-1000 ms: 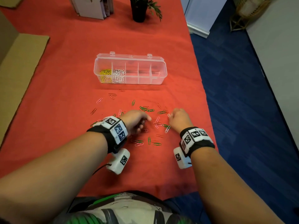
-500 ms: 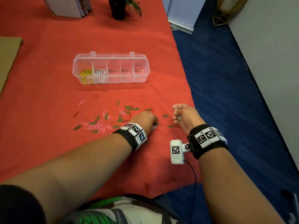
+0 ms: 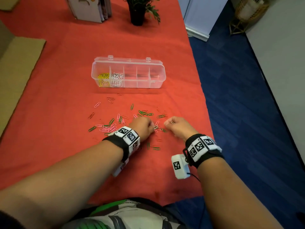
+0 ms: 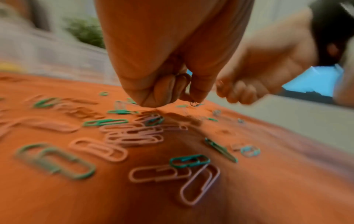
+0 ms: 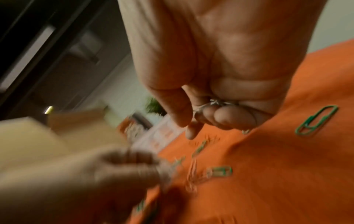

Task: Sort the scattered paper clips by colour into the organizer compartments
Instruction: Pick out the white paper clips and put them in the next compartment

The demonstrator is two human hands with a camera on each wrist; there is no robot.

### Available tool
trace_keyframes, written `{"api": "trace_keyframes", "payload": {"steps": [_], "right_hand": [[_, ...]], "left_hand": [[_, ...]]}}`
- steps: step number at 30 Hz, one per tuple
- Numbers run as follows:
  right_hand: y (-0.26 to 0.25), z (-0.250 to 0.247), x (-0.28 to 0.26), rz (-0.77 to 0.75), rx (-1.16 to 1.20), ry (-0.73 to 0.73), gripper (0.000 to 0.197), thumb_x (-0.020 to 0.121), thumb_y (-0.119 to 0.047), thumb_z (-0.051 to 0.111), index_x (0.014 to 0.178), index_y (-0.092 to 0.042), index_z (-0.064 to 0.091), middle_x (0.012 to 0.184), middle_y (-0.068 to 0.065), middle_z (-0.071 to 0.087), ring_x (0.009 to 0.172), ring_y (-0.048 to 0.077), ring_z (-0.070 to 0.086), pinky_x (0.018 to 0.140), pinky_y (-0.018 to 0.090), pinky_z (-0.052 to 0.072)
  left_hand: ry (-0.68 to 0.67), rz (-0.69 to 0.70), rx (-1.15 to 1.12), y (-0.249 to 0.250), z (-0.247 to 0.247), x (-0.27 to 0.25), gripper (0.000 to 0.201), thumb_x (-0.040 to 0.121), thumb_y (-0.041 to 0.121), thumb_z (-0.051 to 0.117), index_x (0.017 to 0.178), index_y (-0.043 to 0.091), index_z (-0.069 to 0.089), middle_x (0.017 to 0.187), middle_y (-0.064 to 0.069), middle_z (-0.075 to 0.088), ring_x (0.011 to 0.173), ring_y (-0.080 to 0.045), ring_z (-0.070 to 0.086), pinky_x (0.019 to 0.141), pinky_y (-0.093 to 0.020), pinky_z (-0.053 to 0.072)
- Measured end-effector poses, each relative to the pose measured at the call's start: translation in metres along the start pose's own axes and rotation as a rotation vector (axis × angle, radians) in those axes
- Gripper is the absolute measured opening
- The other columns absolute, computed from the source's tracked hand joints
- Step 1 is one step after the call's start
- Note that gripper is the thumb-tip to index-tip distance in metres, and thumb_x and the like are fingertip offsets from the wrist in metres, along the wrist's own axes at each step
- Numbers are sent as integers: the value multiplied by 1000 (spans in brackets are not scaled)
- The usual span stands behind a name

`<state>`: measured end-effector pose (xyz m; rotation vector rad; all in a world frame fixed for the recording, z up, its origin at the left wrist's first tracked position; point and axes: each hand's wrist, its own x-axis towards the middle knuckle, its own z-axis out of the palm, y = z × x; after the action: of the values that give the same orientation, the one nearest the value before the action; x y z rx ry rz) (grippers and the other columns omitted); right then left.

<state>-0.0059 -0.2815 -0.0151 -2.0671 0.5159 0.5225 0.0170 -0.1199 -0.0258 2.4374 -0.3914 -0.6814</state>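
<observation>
Green (image 3: 111, 121) and pink clips (image 3: 97, 104) scatter over red cloth (image 3: 57, 100); yellow clips (image 3: 103, 79) fill the clear organizer (image 3: 158, 83).

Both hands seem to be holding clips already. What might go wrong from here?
The right hand pinches pale clips loosely, so one might slip out on the way to the organizer. Pink and green clips lie overlapped, so the left hand might lift a wrong colour. The red clips hardly show on the red cloth and could be missed.

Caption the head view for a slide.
Both hands pick paper clips off a red cloth near the organizer.
</observation>
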Motion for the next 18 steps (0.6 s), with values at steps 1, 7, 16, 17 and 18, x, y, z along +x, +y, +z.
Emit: {"api": "trace_keyframes", "payload": {"steps": [1, 7, 16, 17, 18], "right_hand": [[-1, 8, 1, -38, -35, -9, 23, 86, -15, 57, 65, -23, 51, 63, -9, 51, 56, 4, 43, 50, 15, 35], [-21, 38, 1, -178, -39, -41, 22, 84, -19, 63, 67, -26, 51, 62, -10, 44, 57, 2, 38, 53, 19, 29], [-39, 55, 10, -235, -157, -74, 25, 81, -14, 61, 63, -27, 50, 77, -1, 59, 72, 10, 49, 72, 27, 41], [-41, 56, 10, -237, -150, -83, 25, 81, -14, 61, 63, -26, 50, 74, -3, 58, 69, 7, 48, 69, 23, 40], [-43, 57, 10, -244, -150, -89, 24, 81, -14, 61, 63, -26, 50, 71, -7, 56, 66, 3, 46, 65, 19, 39]], "left_hand": [[3, -23, -39, -5, -4, -2, 17, 87, 18, 52, 91, 9, 67, 96, -14, 70, 93, -29, 63, 77, -29, 45], [31, -101, -135, -25, -19, -17, 16, 86, 20, 55, 87, 11, 68, 90, -13, 71, 89, -27, 65, 72, -26, 43], [54, -165, -181, -40, -31, -18, 20, 86, 23, 55, 88, 9, 69, 87, -14, 72, 86, -29, 66, 76, -31, 50], [62, -170, -193, -43, -31, -17, 20, 85, 25, 55, 86, 10, 68, 85, -14, 72, 86, -31, 66, 77, -34, 53], [69, -176, -195, -46, -31, -16, 19, 84, 26, 56, 85, 11, 68, 84, -14, 72, 85, -32, 66, 78, -37, 53]]}}
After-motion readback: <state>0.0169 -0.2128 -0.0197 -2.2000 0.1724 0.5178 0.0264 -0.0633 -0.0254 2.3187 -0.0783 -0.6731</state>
